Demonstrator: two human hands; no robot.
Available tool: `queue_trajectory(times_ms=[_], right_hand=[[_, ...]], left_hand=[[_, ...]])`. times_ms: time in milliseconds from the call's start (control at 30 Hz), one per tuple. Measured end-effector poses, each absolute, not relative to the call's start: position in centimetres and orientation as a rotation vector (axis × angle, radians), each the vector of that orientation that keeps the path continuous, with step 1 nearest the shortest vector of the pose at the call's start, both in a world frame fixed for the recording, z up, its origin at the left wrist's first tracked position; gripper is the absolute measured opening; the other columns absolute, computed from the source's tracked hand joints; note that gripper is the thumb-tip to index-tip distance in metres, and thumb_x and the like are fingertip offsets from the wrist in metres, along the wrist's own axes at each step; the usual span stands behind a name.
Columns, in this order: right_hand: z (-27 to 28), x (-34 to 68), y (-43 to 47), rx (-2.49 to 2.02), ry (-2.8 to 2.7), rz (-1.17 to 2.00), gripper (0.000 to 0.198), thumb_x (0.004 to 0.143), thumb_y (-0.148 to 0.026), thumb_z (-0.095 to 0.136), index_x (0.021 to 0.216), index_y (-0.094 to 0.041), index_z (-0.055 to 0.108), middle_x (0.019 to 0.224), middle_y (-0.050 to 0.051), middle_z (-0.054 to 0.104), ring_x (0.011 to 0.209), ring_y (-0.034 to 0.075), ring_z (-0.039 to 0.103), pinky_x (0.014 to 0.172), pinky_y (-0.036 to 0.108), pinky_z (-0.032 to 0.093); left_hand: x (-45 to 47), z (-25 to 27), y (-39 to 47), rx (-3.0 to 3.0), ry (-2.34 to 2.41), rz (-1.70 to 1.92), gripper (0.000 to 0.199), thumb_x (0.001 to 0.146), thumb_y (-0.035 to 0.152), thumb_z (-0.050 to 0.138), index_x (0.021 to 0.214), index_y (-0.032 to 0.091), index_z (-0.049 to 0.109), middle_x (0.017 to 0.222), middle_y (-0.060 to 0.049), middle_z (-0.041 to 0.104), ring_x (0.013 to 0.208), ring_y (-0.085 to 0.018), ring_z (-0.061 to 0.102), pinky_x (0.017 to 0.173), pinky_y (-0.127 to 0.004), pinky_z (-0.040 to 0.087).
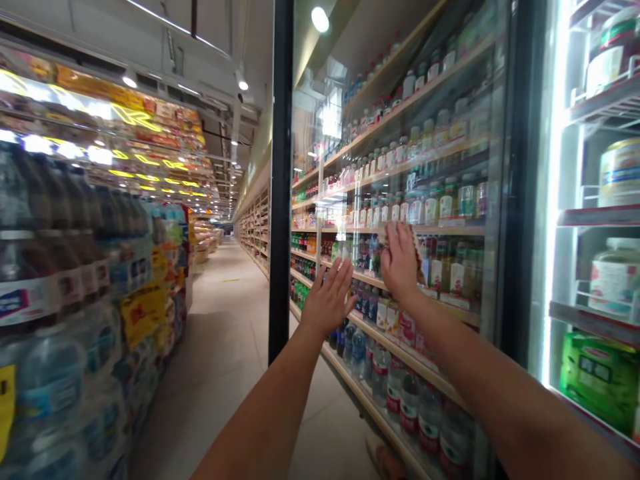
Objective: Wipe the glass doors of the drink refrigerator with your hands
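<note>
An open glass cooler door [390, 173] in a dark frame [281, 180] stands in front of me, with shelves of bottles showing through the pane. My left hand [327, 295] lies flat against the glass, fingers stretched and holding nothing. Higher up and to the right, my right hand [399, 261] presses a light-coloured cloth [418, 257] to the pane. The cloth's patterned edge sticks out along the right side of that hand, and its middle is hidden under the palm and fingers.
At right, the lit cooler's shelves hold jars [614, 277] and a green package [597, 377]. Stacked bottle packs [50, 373] line the left. A pale floor aisle [220, 320] runs away between them. A foot [385, 460] shows at the bottom, below the door.
</note>
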State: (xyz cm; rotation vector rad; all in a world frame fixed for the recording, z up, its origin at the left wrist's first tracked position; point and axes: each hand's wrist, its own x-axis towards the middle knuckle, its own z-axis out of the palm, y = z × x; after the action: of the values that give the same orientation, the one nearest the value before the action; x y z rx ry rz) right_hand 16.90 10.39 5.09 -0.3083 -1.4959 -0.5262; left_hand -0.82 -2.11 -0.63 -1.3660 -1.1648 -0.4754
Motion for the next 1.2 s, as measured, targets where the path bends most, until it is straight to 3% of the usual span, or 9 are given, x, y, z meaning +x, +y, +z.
queue_trajectory(times_ms=[100,200,333,533,700,900,1067,1200], right_hand=[[4.0,16.4,9.6,-0.128,-1.768,-0.644,0.055,0.096,-0.018,0.045,0.151,-0.024,0.046,0.164,0.007,0.031,0.156,0.028,0.014,0.124,0.055,0.029],[4.0,16.4,9.7,-0.111,-1.774,-0.605,0.049,0.099,-0.02,0.043,0.146,-0.026,0.052,0.162,0.006,0.036,0.155,0.026,0.021,0.124,0.053,0.032],[4.1,15.8,9.7,-0.363,-1.424,-0.425,0.051,0.102,-0.023,0.036,0.152,-0.026,0.044,0.165,0.007,0.03,0.156,0.028,0.016,0.124,0.061,0.026],[2.1,15.1,9.0,-0.065,-1.83,-0.589,0.06,0.1,-0.017,0.035,0.159,-0.026,0.03,0.161,0.007,0.038,0.154,0.021,0.024,0.125,0.049,0.031],[2.5,16.1,10.0,-0.364,-1.432,-0.477,0.06,0.101,-0.018,0.032,0.16,-0.025,0.027,0.165,0.009,0.029,0.156,0.026,0.017,0.124,0.059,0.027],[1.3,16.4,9.8,-0.163,-1.76,-0.558,0.062,0.099,-0.016,0.034,0.159,-0.027,0.028,0.163,0.006,0.033,0.154,0.024,0.023,0.125,0.052,0.03],[0.6,16.4,9.8,-0.318,-1.551,-0.473,0.063,0.099,-0.016,0.033,0.161,-0.023,0.022,0.166,0.01,0.024,0.157,0.027,0.012,0.125,0.059,0.024],[-0.6,16.7,9.8,-0.105,-1.844,-0.562,0.063,0.098,-0.015,0.035,0.16,-0.026,0.027,0.163,0.008,0.034,0.155,0.023,0.022,0.125,0.05,0.03]], left_hand=[[-0.8,-0.7,-2.1,-1.354,-1.167,-0.476,0.069,0.102,0.049,0.04,0.157,0.009,0.03,0.165,-0.009,0.019,0.156,-0.027,0.01,0.129,-0.047,0.006],[-0.7,-0.7,-2.1,-1.35,-1.175,-0.469,0.068,0.102,0.049,0.039,0.157,0.009,0.031,0.165,-0.009,0.019,0.156,-0.027,0.012,0.129,-0.048,0.007],[-0.7,-0.7,-2.0,-1.351,-1.174,-0.476,0.068,0.103,0.049,0.038,0.157,0.009,0.029,0.166,-0.008,0.017,0.156,-0.026,0.012,0.129,-0.047,0.005],[-0.7,-0.8,-1.9,-1.374,-1.179,-0.501,0.068,0.102,0.048,0.04,0.157,0.009,0.03,0.165,-0.009,0.021,0.156,-0.027,0.011,0.129,-0.048,0.009],[-0.6,-0.7,-2.0,-1.373,-1.163,-0.505,0.069,0.103,0.048,0.039,0.158,0.008,0.027,0.166,-0.009,0.018,0.156,-0.026,0.011,0.128,-0.047,0.009],[-0.6,-0.6,-1.9,-1.389,-1.19,-0.508,0.069,0.103,0.048,0.038,0.158,0.008,0.025,0.166,-0.009,0.016,0.156,-0.026,0.009,0.128,-0.048,0.007],[-0.6,-0.6,-2.0,-1.413,-1.205,-0.5,0.07,0.103,0.048,0.04,0.159,0.009,0.023,0.166,-0.009,0.017,0.156,-0.027,0.009,0.128,-0.048,0.01],[-0.7,-0.6,-1.9,-1.414,-1.205,-0.512,0.071,0.102,0.047,0.042,0.159,0.01,0.023,0.165,-0.009,0.018,0.156,-0.028,0.012,0.128,-0.05,0.01]])
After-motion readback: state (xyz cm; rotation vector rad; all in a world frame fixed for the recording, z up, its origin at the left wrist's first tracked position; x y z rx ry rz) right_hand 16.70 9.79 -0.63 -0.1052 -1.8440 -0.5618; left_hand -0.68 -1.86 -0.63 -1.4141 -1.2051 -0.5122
